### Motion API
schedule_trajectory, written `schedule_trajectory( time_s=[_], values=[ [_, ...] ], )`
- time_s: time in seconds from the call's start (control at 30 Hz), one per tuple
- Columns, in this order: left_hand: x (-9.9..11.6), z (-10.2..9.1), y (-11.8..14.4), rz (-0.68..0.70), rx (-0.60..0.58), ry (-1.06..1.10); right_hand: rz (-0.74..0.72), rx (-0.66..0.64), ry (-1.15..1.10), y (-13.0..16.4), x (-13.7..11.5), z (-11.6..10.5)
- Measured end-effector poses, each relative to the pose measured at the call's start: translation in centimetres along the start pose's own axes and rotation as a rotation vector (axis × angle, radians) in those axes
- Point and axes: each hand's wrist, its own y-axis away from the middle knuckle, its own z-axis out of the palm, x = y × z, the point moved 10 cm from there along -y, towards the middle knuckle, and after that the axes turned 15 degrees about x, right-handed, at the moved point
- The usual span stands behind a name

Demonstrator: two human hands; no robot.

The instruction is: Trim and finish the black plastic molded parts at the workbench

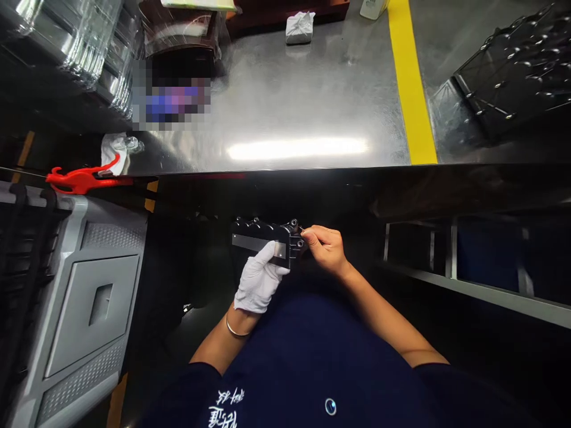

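Observation:
A black plastic part (260, 236) with a grey strip along its face and small round ports at its right end is held below the table's front edge, close to my body. My left hand (260, 279), in a white glove, grips it from underneath. My right hand (325, 246), bare, pinches at the ports on the part's right end; whether it holds something small there is too tiny to tell.
A shiny steel table (289, 101) with a yellow stripe (413, 89) lies ahead. On it sit clear plastic trays (75, 41), a white wrapped bundle (300, 27) and a black wire rack (513, 77). A grey crate (84, 297) and red clamp (80, 178) stand left.

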Motion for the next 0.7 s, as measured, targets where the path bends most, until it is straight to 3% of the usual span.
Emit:
schedule_trajectory(
  time_s=[0.07,0.17,0.23,0.3,0.4,0.5,0.7],
  values=[
    [-0.5,-0.2,0.4,-0.042,-0.03,0.014,0.117,0.037,0.029,-0.3,2.5,-0.4],
    [-0.5,-0.4,1.5,0.017,-0.107,-0.006,0.332,0.184,0.099,-0.7,6.4,-2.7],
    [-0.1,-0.5,1.8,0.085,-0.14,-0.064,0.402,0.173,0.108,-0.5,7.1,-3.3],
    [0.6,-0.8,1.4,0.149,-0.12,-0.11,0.396,0.046,0.076,-0.2,5.9,-2.7],
    [2.4,-0.9,0.6,0.285,-0.086,-0.127,0.292,-0.187,-0.014,0.4,1.6,-1.2],
    [3.8,-0.7,0.7,0.44,-0.082,-0.191,0.166,-0.333,-0.076,0.8,-2.0,-0.2],
    [4.2,-1.8,0.9,0.575,0.004,-0.341,0.187,-0.412,-0.042,1.2,-2.3,0.2]
  ],
)
